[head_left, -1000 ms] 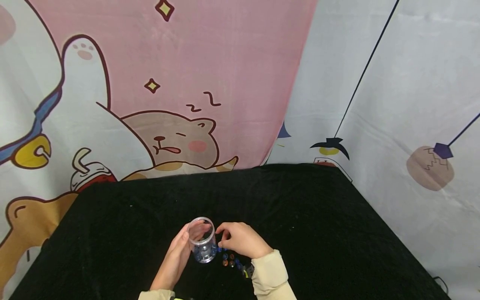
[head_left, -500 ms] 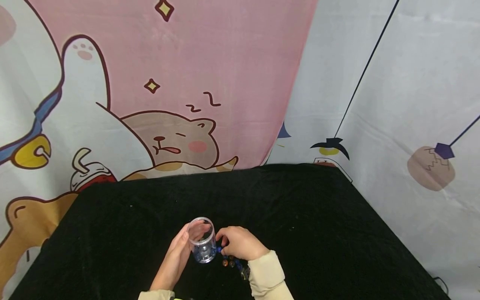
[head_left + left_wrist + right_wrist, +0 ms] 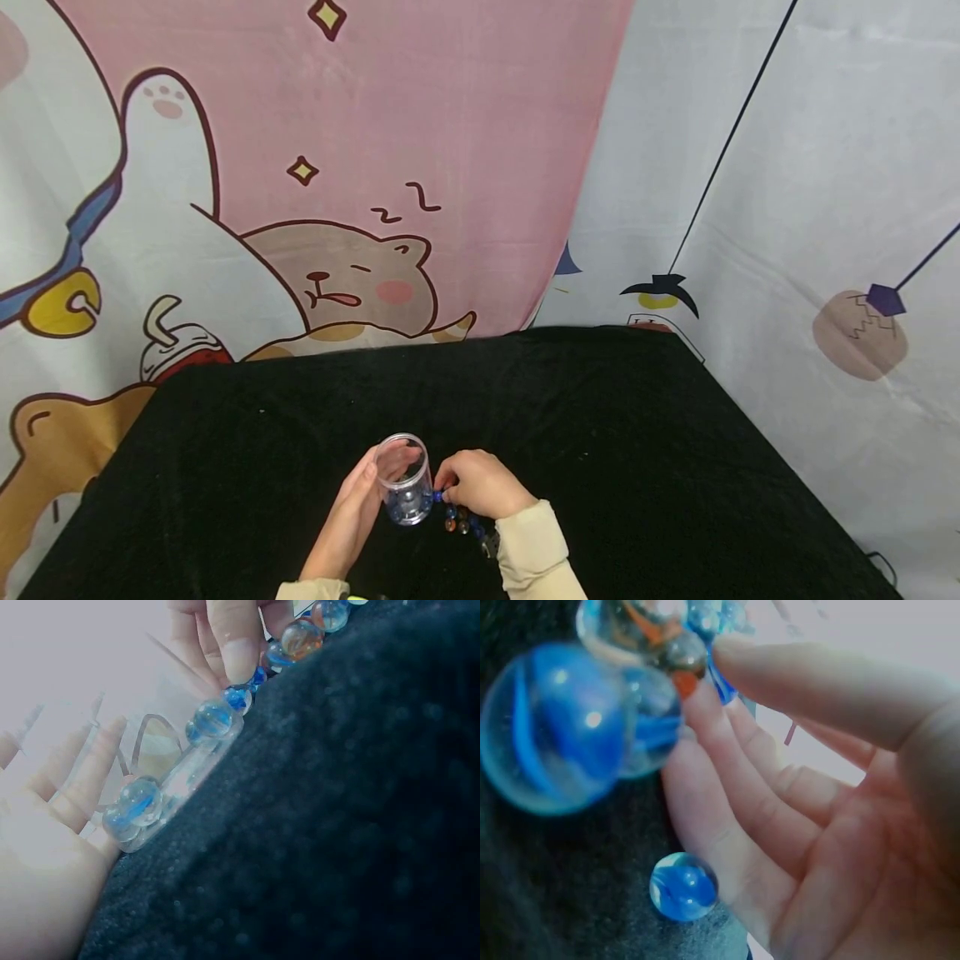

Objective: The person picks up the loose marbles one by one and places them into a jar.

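A clear, open-topped jar [image 3: 403,483] with several blue-swirled glass marbles [image 3: 141,799] at its bottom stands on the black cloth. My left hand [image 3: 352,510] holds its left side, thumb in front and fingers behind. Just right of the jar, my right hand [image 3: 486,485] reaches down, and its thumb and fingertips pinch a blue marble [image 3: 259,677] low on the cloth; the fingers partly hide it. Loose marbles lie under and beside that hand, among them an orange one [image 3: 302,639] and a large blue one [image 3: 559,727]. Another blue marble [image 3: 683,887] sits beside the fingers.
Black cloth [image 3: 637,467] covers the table and stretches beyond and to both sides of the hands. Behind it hangs a printed cartoon curtain [image 3: 480,125]. A dark object [image 3: 491,546] shows at the right cuff [image 3: 534,537].
My right hand has come down from beside the jar toward the loose marbles, its fingertips now at a blue one. The left hand and the jar stay in place.
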`<action>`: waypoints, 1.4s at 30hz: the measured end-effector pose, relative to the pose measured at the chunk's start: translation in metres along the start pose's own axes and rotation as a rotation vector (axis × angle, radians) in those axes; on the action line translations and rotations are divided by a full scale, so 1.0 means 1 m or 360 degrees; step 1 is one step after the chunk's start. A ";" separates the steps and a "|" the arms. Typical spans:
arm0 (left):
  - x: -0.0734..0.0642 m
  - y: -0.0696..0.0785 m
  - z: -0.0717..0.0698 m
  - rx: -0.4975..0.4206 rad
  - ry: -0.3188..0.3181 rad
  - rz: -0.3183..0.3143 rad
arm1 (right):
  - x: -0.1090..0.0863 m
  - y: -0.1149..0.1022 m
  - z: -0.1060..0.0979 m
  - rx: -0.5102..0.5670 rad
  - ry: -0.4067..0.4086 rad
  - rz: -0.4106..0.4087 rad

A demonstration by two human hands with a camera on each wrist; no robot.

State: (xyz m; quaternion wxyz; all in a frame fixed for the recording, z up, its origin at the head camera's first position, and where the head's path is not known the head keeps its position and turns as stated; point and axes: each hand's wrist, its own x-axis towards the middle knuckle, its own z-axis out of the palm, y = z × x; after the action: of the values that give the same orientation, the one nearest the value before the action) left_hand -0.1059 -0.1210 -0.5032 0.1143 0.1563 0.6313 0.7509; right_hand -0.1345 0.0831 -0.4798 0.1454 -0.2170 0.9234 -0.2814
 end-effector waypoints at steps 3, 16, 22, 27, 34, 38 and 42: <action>0.000 0.000 0.001 -0.0009 0.0014 -0.0014 | 0.000 0.001 -0.001 0.0007 0.0009 -0.0026; 0.002 -0.004 0.000 -0.0032 0.0037 0.0009 | 0.001 0.002 -0.001 0.0041 0.0063 -0.0049; 0.001 0.001 0.001 -0.0029 0.0026 -0.0022 | 0.002 0.001 -0.004 -0.0006 0.0238 -0.0147; 0.000 0.003 0.001 -0.0012 0.0004 -0.0016 | 0.003 0.000 -0.005 0.0006 0.0405 -0.0194; 0.002 0.000 0.000 -0.0007 -0.0059 0.0080 | 0.002 -0.005 -0.010 0.0145 0.0617 -0.0251; 0.002 -0.001 -0.001 -0.0017 -0.0046 0.0077 | -0.001 -0.011 -0.016 0.0197 0.0752 -0.0323; 0.001 -0.002 -0.001 -0.0020 -0.0031 0.0060 | -0.003 -0.016 -0.019 0.0221 0.0853 -0.0364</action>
State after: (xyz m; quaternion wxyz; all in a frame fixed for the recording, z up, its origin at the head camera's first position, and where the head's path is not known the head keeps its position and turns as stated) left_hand -0.1076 -0.1210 -0.5051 0.1072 0.1746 0.6226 0.7553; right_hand -0.1342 0.0810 -0.4548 -0.1217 -0.2270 0.8770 -0.4057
